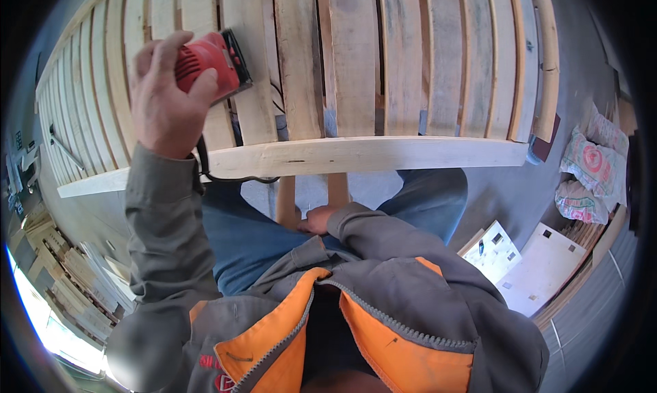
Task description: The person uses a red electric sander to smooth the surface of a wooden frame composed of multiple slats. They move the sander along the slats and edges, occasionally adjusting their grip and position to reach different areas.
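red elec. sander (pixel 211 61) sits beyond front rail (pixel 308 156), on slats (pixel 301 71) left of rail's middle. l hand (pixel 168 95), nearer, grips it from its l side. black plate faces r; its edge runs approx. across rail, body's long axis unclear. r hand (pixel 318 220) this side of rail, fingers curled, can't tell if holding anything.

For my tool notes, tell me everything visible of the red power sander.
The red power sander has a rounded, plastic-looking body with dark vent slits toward its left and a black, straight-edged base on its right. The left hand grips it, covering part of the body. It sits over the wooden slats; whether its base lies flat on them is unclear. A black cord shows below that hand, but any join to the sander is hidden.
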The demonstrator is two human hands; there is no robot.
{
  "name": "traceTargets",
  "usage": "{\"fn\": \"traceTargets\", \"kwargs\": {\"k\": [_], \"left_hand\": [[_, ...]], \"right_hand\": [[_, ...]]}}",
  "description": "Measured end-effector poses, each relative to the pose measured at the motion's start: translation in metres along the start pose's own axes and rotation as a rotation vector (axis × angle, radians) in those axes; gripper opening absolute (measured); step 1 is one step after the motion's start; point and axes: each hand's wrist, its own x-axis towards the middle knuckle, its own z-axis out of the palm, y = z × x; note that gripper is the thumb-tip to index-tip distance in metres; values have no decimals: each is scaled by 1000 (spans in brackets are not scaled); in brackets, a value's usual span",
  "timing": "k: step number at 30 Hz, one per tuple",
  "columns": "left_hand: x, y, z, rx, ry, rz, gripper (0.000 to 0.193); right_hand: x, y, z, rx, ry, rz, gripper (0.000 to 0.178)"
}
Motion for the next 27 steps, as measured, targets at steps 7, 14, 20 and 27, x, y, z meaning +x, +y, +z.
{"fn": "traceTargets", "kwargs": {"k": [7, 14, 20, 27], "left_hand": [[-26, 7, 0, 10, 25, -66, 54], [-57, 25, -15, 8, -52, -247, 54], [-72, 17, -27, 14, -65, -272, 53], [-46, 32, -18, 62, -63, -258, 44]], "right_hand": [[25, 24, -10, -167, 213, 16, 65], [-47, 41, -36, 50, 943, 80, 61], [-132, 61, -8, 148, 1177, 52, 53], [-204, 84, 46, 32, 1735, 3, 46]]}}
